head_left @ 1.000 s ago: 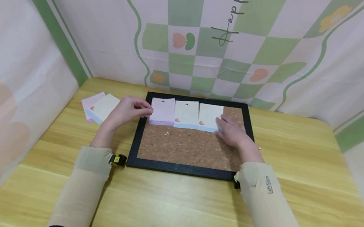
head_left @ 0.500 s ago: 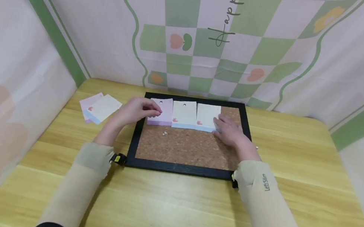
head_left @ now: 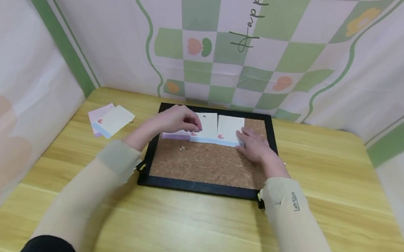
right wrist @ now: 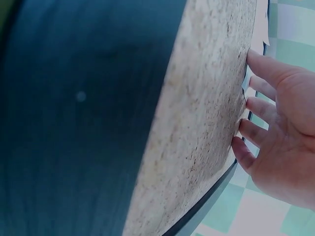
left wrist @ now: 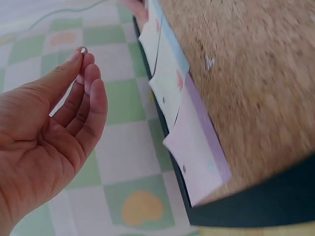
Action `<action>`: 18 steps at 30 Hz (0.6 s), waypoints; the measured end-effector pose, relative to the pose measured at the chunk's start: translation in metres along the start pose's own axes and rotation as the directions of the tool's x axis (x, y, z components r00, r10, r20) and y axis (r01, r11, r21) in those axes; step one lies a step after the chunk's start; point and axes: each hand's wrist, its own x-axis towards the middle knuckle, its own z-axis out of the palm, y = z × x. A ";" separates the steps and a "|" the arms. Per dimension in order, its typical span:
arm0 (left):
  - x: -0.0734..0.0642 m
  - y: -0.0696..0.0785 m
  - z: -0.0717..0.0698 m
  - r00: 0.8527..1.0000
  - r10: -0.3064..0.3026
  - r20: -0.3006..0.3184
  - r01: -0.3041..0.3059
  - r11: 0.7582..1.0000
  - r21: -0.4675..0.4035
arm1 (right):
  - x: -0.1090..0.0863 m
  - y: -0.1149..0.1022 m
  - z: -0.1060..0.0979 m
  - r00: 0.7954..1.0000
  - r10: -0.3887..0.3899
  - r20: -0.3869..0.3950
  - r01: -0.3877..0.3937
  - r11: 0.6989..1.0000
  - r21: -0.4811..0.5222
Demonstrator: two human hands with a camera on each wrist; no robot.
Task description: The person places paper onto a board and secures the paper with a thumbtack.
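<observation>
A cork board (head_left: 205, 164) in a black frame lies on the table. Along its far side are a purple note (head_left: 175, 135) and two cream notes, the middle note (head_left: 207, 123) and the right note (head_left: 231, 128). Small round tack heads show on the purple and middle notes in the left wrist view. My left hand (head_left: 176, 119) hovers over the purple and middle notes, pinching a small shiny thumbtack (left wrist: 83, 50) between thumb and forefinger. With fingers spread, my right hand (head_left: 256, 146) rests on the right note's right edge and the cork.
Loose notes (head_left: 115, 120), cream over purple, lie on the table left of the board. Small pale tacks (head_left: 183, 148) lie on the cork below the purple note. A patterned cloth (head_left: 200, 13) rises behind the table.
My left hand has moved right, from the board's left edge across the purple note to the middle note, still pinching the thumbtack. My right hand has stayed on the right note.
</observation>
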 end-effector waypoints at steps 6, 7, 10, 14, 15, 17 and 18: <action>0.022 0.009 0.014 0.999 -0.018 0.029 0.018 1.000 0.001 | 0.000 0.000 0.000 1.000 0.008 0.005 -0.008 1.000 0.014; 0.025 0.010 0.016 0.999 -0.024 0.028 0.024 1.000 -0.001 | 0.000 0.000 0.000 1.000 0.011 0.005 -0.011 1.000 0.014; 0.034 0.012 0.021 0.998 -0.053 0.021 0.053 0.998 -0.020 | 0.000 0.000 0.000 1.000 0.015 0.005 -0.015 1.000 0.008; 0.045 0.013 0.025 0.995 -0.098 0.009 0.098 0.994 -0.054 | 0.000 -0.001 0.000 1.000 0.021 0.003 -0.021 1.000 0.002; 0.048 0.013 0.025 0.994 -0.106 0.006 0.106 0.992 -0.061 | 0.000 -0.001 0.000 1.000 0.023 0.001 -0.023 1.000 0.002; 0.054 0.014 0.026 0.994 -0.111 -0.004 0.111 0.991 -0.070 | 0.000 -0.001 0.000 1.000 0.026 0.000 -0.026 1.000 0.007; 0.057 0.014 0.027 0.994 -0.112 -0.011 0.111 0.991 -0.076 | 0.000 -0.001 0.000 1.000 0.028 0.000 -0.028 1.000 0.012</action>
